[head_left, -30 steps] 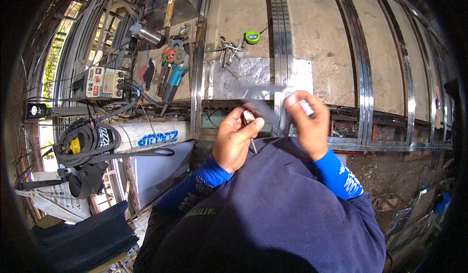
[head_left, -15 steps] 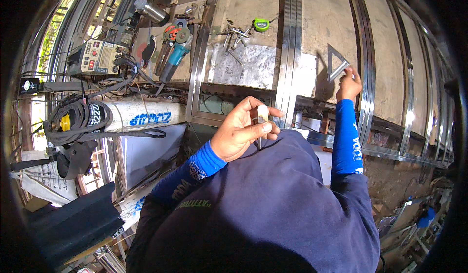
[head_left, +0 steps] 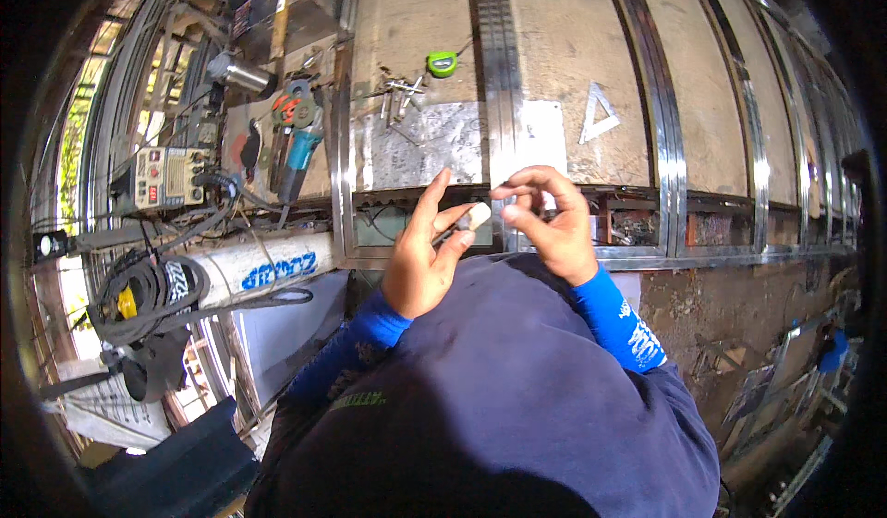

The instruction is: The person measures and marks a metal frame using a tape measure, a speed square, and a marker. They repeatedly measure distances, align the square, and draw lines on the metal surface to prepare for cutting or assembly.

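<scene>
In front of my chest, my left hand (head_left: 420,255) grips a small white-ended, pen-like piece (head_left: 478,214) between thumb and fingers, with the white end tilted toward the right. Its lower part is hidden in the hand, and I cannot make out its exact kind. My right hand (head_left: 552,222) is raised close beside it, thumb and curled fingers apart, and nothing shows between them. Farther off, on the brown board (head_left: 577,51), lies a triangular metal square (head_left: 597,117), apart from both hands.
Shiny metal bars (head_left: 499,65) cross the board. A green tape measure (head_left: 443,63), several small metal rods (head_left: 404,95) and a metal sheet (head_left: 430,148) lie there. At left are an angle grinder (head_left: 301,153), a welding machine (head_left: 164,178), coiled cable (head_left: 139,287) and a steel bottle (head_left: 240,73).
My right hand has let go of the metal square on the board and come back beside the left hand. The white-ended piece has tilted from upright toward the right hand.
</scene>
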